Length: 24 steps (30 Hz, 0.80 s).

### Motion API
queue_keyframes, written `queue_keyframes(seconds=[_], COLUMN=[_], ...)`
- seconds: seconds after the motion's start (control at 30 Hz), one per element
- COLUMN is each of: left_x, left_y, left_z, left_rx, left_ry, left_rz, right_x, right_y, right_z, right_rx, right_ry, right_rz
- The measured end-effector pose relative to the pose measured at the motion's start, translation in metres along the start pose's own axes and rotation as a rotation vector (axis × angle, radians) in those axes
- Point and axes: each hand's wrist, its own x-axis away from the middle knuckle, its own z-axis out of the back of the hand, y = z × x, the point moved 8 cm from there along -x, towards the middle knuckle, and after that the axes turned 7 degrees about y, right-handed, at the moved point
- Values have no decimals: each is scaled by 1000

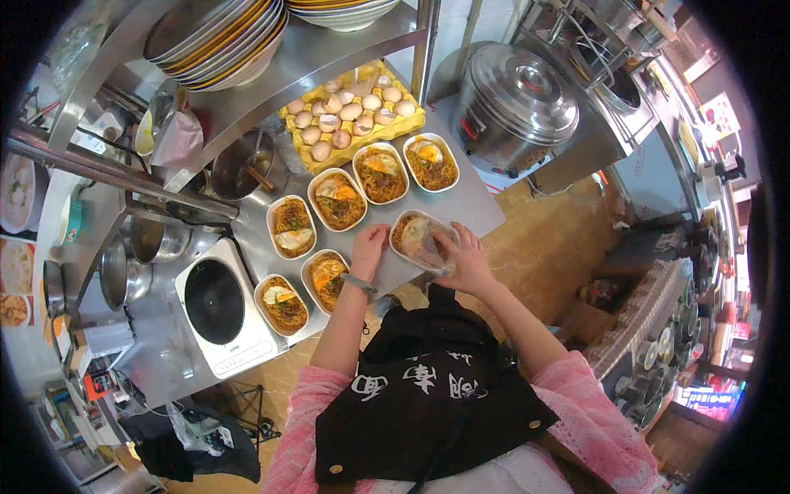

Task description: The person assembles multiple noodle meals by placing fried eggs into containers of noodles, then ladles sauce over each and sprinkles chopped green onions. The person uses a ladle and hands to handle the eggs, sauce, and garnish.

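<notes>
In front of me a white takeaway container (403, 229) of noodles sits near the table edge, with a clear plastic lid (429, 249) over its right part. My right hand (465, 262) grips that lid at the container's right side. At the left rim is my left hand (370, 249), its fingers curled together; whether they pinch anything is hidden. Several more open containers of noodles topped with fried egg stand around, including one beside my left wrist (322, 276) and one farther back (381, 173).
A yellow egg tray (350, 146) with several eggshells lies behind the containers. To the left are a white induction cooker (239, 350) and a metal pot (239, 169). Stacked bowls (218, 49) rest on the shelf above. A large steel cooker (522, 103) stands at the far right.
</notes>
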Motion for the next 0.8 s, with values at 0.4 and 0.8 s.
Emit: queue_keyframes(seconds=[0.4,0.8], left_x=[24,42], left_y=[-21,-44], left_z=[1,-6], left_rx=[187,408], left_ry=[6,193], left_rz=[213,252], right_x=[-27,-35], right_y=[-4,10], right_z=[-27,-39], right_rx=[41,95], right_ry=[-57,-112], right_rz=[115,-69])
